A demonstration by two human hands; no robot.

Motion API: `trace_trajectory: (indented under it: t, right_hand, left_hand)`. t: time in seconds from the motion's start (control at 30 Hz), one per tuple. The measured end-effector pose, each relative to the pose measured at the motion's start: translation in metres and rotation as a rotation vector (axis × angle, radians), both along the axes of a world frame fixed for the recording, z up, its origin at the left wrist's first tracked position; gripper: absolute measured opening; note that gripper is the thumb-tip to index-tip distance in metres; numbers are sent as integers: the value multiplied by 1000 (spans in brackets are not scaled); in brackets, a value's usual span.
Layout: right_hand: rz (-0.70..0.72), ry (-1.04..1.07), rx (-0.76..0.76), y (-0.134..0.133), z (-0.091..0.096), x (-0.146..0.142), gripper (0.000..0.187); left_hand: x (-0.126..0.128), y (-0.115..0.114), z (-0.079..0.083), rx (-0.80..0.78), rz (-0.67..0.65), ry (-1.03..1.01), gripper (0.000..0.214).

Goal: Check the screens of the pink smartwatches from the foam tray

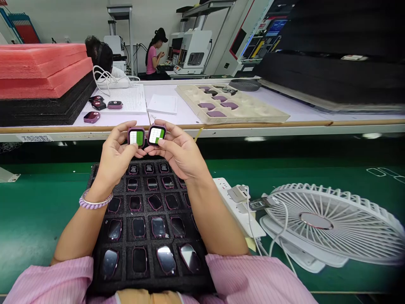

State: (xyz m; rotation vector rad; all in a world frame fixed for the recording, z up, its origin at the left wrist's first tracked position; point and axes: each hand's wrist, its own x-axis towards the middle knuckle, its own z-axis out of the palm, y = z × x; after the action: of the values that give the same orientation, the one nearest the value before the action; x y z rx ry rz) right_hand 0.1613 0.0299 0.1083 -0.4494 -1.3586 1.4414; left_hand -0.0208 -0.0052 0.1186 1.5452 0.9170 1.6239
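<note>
My left hand (117,145) grips a purple-cased smartwatch (136,137) by its edges, the thumb at the lower part of its lit screen. A second lit smartwatch (156,135) is held in my right hand (177,147), with the thumb on its screen. Both screens show a white grid partly filled with green. The two watches are side by side, tilted toward me, above the far end of a black foam tray (123,249). Smartwatches with mostly dark screens, such as this one (139,260), lie in the tray's compartments; a few in the far row show white text.
A white fan (316,219) and a power strip (226,190) with cables lie right of the tray. On the shelf are a plastic tray (234,116), several loose watches (91,117), red foam sheets (41,63) and black foam (332,80). Two people sit beyond.
</note>
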Motion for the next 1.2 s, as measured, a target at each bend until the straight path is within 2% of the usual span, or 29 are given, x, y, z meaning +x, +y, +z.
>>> trace_trajectory:
  t: [0.23, 0.5, 0.6, 0.73, 0.93, 1.2]
  right_hand:
    - [12, 3, -6, -2, 3, -1, 59]
    - [23, 35, -16, -2, 3, -2, 53]
    - [3, 14, -18, -2, 4, -2, 55]
    - [-8, -18, -13, -1, 4, -2, 48]
    - [-10, 12, -21, -1, 4, -1, 48]
    - [-52, -22, -2, -2, 4, -1, 52]
  left_hand:
    - [2, -5, 6, -75, -27, -32, 37]
    - [1, -4, 5, -55, -48, -47, 33]
    - [0, -3, 4, -51, -57, -51, 30]
    - [0, -4, 4, -56, -70, -37, 24]
    - [-1, -5, 4, -56, -55, -1, 34]
    - [0, -4, 3, -46, -19, 6, 33]
